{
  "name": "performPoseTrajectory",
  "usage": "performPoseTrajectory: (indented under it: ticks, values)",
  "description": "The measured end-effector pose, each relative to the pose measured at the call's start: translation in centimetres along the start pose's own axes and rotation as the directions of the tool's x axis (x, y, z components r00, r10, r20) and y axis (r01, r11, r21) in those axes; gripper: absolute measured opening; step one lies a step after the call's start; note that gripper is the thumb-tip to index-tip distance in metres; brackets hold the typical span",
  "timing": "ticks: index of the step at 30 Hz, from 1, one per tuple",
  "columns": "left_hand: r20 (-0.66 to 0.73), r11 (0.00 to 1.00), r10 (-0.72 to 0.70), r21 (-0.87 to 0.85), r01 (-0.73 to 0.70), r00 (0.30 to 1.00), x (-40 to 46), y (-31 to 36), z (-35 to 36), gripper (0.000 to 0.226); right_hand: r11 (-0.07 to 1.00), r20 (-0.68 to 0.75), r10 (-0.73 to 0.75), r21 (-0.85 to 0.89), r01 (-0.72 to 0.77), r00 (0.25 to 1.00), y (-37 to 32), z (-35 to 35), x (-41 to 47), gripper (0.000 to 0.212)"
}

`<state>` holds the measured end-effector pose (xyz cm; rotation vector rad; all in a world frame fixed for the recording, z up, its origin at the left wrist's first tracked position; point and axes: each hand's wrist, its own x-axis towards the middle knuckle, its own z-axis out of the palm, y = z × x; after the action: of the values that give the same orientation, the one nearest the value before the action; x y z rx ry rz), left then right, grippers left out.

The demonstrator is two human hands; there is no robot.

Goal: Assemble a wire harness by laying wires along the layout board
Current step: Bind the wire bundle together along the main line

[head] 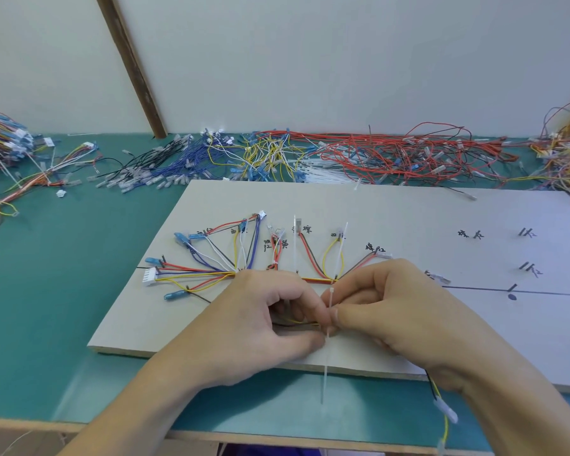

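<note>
My left hand (270, 311) and my right hand (385, 307) meet over the near middle of the layout board (408, 218), fingers curled, both pinching a white cable tie (326, 353) between them. The tie stands almost upright in the picture: its head shows just above my fingertips, and its thin tail runs down past the near edge of the board and over the green mat (63, 291). Under my left fingers a few yellow and dark wires (297, 322) lie flat on the board, touching the tie.

Beyond my knuckles the harness (211, 271) spreads across the board. A bundle of red, yellow, blue, white and black wires fans out to the left, ending in blue terminals and a white connector (149, 277). Red and yellow branches rise toward handwritten marks farther back, and two more white ties stand beside them.

A yellow and black wire with a clear terminal (445, 410) hangs off the near edge beneath my right wrist.

Along the far side of the mat lie loose heaps of wire: blue and black on the left, yellow in the middle, red wires (392, 153) on the right.
</note>
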<state>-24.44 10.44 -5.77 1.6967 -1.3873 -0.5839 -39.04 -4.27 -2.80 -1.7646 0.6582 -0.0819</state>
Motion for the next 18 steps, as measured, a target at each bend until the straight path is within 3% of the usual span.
performPoseTrajectory:
  ticks: [4,9,13,18]
  values:
    - [0.008,0.996,0.026,0.089,-0.027,1.000,0.02,0.07,0.01,0.024,1.000,-0.036,-0.001,0.008,0.001,0.999,0.09,0.16,0.15,0.009]
    - [-0.036,1.000,-0.015,0.006,0.015,0.999,-0.05,-0.34,0.02,0.036,0.998,-0.025,0.010,0.063,-0.008,1.000,0.16,0.09,0.21,0.009]
    - [-0.100,1.000,-0.023,-0.004,0.022,0.995,-0.09,-0.48,0.29,0.029,0.998,-0.033,0.008,0.057,-0.006,0.999,0.31,0.09,0.07,0.006]
    - [-0.156,0.990,0.070,0.134,-0.049,0.985,-0.22,-0.08,0.61,0.028,0.999,-0.031,-0.012,0.045,0.014,0.999,0.45,0.19,-0.25,0.002]
